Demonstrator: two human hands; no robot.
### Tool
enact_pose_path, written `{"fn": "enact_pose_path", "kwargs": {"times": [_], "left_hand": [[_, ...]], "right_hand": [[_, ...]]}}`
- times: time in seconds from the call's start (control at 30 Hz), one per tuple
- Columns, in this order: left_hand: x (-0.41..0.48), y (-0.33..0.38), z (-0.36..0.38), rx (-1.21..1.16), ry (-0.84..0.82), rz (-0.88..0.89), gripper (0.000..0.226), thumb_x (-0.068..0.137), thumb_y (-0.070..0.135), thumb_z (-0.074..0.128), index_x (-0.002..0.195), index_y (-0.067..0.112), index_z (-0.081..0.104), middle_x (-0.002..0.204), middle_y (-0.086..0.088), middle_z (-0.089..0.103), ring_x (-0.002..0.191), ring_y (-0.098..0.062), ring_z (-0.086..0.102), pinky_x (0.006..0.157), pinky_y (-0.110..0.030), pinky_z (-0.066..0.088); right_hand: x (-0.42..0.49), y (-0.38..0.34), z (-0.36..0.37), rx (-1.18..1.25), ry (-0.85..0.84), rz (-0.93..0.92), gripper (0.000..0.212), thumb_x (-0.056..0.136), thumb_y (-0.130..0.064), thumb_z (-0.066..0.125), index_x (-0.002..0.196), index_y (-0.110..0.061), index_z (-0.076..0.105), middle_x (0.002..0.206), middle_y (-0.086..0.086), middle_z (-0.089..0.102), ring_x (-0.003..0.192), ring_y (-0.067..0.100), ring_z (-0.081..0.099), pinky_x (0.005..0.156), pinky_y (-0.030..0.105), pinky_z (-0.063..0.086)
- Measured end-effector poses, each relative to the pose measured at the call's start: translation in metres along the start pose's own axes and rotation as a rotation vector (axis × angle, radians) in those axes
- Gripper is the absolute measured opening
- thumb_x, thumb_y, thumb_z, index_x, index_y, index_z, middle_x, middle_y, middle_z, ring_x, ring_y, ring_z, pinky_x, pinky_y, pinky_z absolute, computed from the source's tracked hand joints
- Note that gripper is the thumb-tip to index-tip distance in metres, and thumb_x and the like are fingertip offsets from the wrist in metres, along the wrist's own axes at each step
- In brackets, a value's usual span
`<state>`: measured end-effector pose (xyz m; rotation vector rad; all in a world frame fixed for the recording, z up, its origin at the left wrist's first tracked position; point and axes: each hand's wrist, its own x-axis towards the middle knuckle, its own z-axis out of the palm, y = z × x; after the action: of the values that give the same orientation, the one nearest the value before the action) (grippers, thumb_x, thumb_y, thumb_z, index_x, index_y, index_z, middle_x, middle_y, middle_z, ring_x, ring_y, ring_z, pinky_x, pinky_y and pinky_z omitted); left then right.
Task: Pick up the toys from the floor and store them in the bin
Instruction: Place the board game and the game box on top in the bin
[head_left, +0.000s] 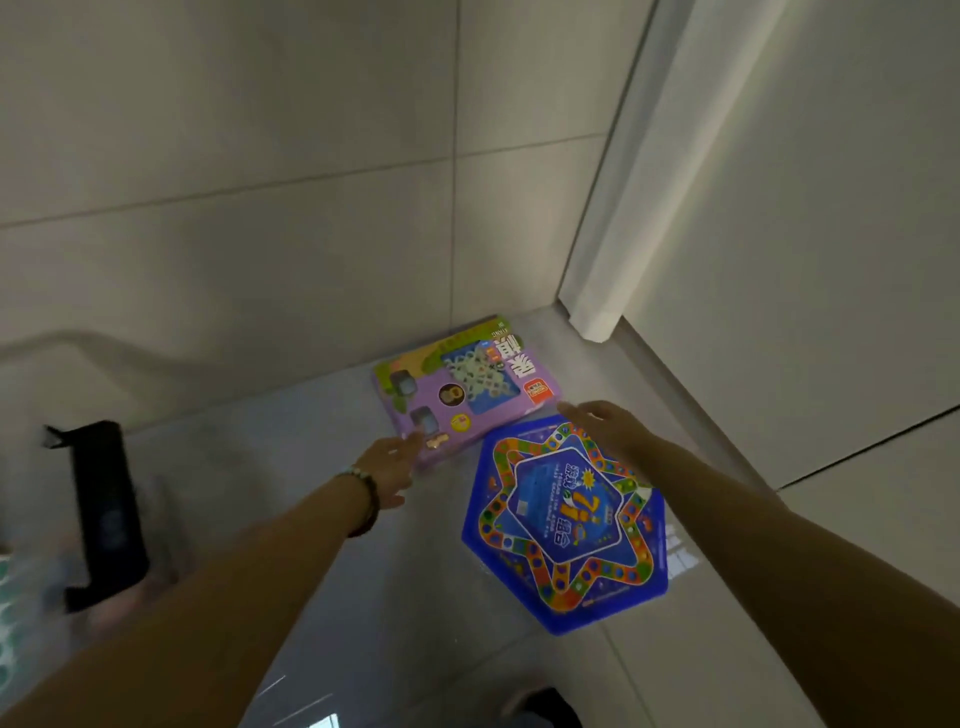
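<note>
Slippage is looming: your empty, spread left hand (388, 464) and right hand (598, 423) are reaching for the purple cardboard box (470, 387) lying flush on tile (363, 597).

I had open floor (291, 467) left of the purple box (467, 395); the wall (260, 234) behind and white frame (602, 249) beside it closed the corner.

I'm in a home, in a room corner: pale wall tiles (260, 130) meet a glossy grey floor (322, 597), a white frame (613, 234) rises at right, and a purple game box (467, 387) and blue hexagonal game board (566, 525) lie there.
</note>
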<state>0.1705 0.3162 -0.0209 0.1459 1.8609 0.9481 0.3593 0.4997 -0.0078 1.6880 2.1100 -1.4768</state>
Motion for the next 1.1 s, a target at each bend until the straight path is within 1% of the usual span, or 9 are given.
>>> {"fn": "enact_pose_path", "kwargs": {"times": [0.2, 0.33, 0.47, 0.6, 0.73, 0.83, 1.0, 1.03, 1.1], "left_hand": [[0.043, -0.03, 0.049, -0.001, -0.183, -0.235, 0.059, 0.093, 0.055, 0.035, 0.137, 0.015, 0.037, 0.134, -0.01, 0.047, 0.11, -0.028, 0.051, 0.088, -0.041, 0.042], [0.053, -0.044, 0.075, -0.013, -0.469, -0.264, 0.06, 0.092, 0.057, 0.029, 0.122, 0.01, 0.053, 0.123, -0.017, 0.06, 0.112, -0.031, 0.057, 0.102, -0.047, 0.042], [0.034, -0.056, 0.088, 0.131, -0.354, -0.174, 0.058, 0.086, 0.055, 0.048, 0.117, 0.007, 0.06, 0.109, -0.015, 0.068, 0.1, -0.03, 0.065, 0.095, -0.046, 0.049], [0.009, -0.055, 0.069, 0.105, -0.229, -0.099, 0.057, 0.085, 0.048, 0.055, 0.125, 0.007, 0.05, 0.111, -0.014, 0.067, 0.091, -0.026, 0.066, 0.085, -0.042, 0.054], [-0.035, -0.009, 0.042, -0.007, -0.101, 0.008, 0.058, 0.085, 0.046, 0.056, 0.133, 0.02, 0.036, 0.12, -0.01, 0.059, 0.087, -0.024, 0.062, 0.077, -0.041, 0.052], [-0.08, 0.043, 0.006, 0.038, -0.037, 0.181, 0.052, 0.089, 0.044, 0.052, 0.134, 0.02, 0.039, 0.125, -0.01, 0.058, 0.094, -0.025, 0.061, 0.078, -0.038, 0.051], [-0.171, 0.096, -0.097, 0.015, 0.098, 0.425, 0.014, 0.092, 0.028, 0.052, 0.105, 0.024, 0.047, 0.089, -0.002, 0.062, 0.043, 0.001, 0.061, 0.036, -0.015, 0.046], [-0.187, 0.097, -0.124, -0.005, 0.125, 0.441, 0.016, 0.092, 0.029, 0.052, 0.106, 0.024, 0.047, 0.085, 0.002, 0.066, 0.046, 0.0, 0.063, 0.037, -0.016, 0.048], [-0.217, 0.09, -0.179, -0.053, 0.188, 0.427, 0.038, 0.088, 0.043, 0.054, 0.121, 0.026, 0.046, 0.09, 0.004, 0.069, 0.073, -0.01, 0.067, 0.057, -0.027, 0.054]], "right_hand": [[0.046, 0.085, -0.002, 0.009, 0.191, 0.277, 0.098, 0.074, -0.056, 0.067, 0.148, -0.016, 0.017, 0.156, 0.015, 0.011, 0.141, 0.04, 0.017, 0.113, 0.056, 0.021], [0.049, 0.121, 0.002, 0.222, 0.205, 0.385, 0.106, 0.068, -0.052, 0.074, 0.147, -0.01, 0.017, 0.149, 0.019, 0.027, 0.13, 0.04, 0.04, 0.103, 0.055, 0.04], [0.03, 0.135, 0.008, 0.379, 0.163, 0.463, 0.092, 0.067, -0.05, 0.076, 0.136, -0.004, 0.037, 0.138, 0.02, 0.043, 0.116, 0.04, 0.054, 0.094, 0.054, 0.048], [-0.004, 0.122, 0.0, 0.561, 0.149, 0.38, 0.08, 0.072, -0.039, 0.076, 0.134, -0.007, 0.037, 0.129, 0.021, 0.053, 0.099, 0.036, 0.064, 0.086, 0.051, 0.053], [-0.047, 0.072, -0.022, 0.645, 0.181, 0.271, 0.081, 0.075, -0.032, 0.075, 0.135, -0.011, 0.025, 0.119, 0.021, 0.059, 0.069, 0.024, 0.065, 0.05, 0.034, 0.053], [-0.086, 0.014, -0.042, 0.621, 0.147, 0.141, 0.083, 0.073, -0.038, 0.075, 0.134, -0.008, 0.027, 0.117, 0.018, 0.061, 0.071, 0.021, 0.065, 0.048, 0.031, 0.051], [-0.161, -0.105, -0.045, 0.581, 0.122, -0.181, 0.059, 0.074, -0.036, 0.075, 0.112, -0.011, 0.039, 0.103, 0.007, 0.065, 0.074, 0.015, 0.066, 0.051, 0.026, 0.054], [-0.177, -0.129, -0.039, 0.57, 0.099, -0.248, 0.058, 0.075, -0.035, 0.074, 0.11, -0.013, 0.035, 0.096, 0.001, 0.063, 0.072, 0.012, 0.065, 0.048, 0.022, 0.053], [-0.207, -0.174, -0.019, 0.532, 0.026, -0.358, 0.061, 0.078, -0.036, 0.072, 0.116, -0.018, 0.027, 0.089, -0.007, 0.058, 0.07, 0.006, 0.061, 0.042, 0.016, 0.048]]}}
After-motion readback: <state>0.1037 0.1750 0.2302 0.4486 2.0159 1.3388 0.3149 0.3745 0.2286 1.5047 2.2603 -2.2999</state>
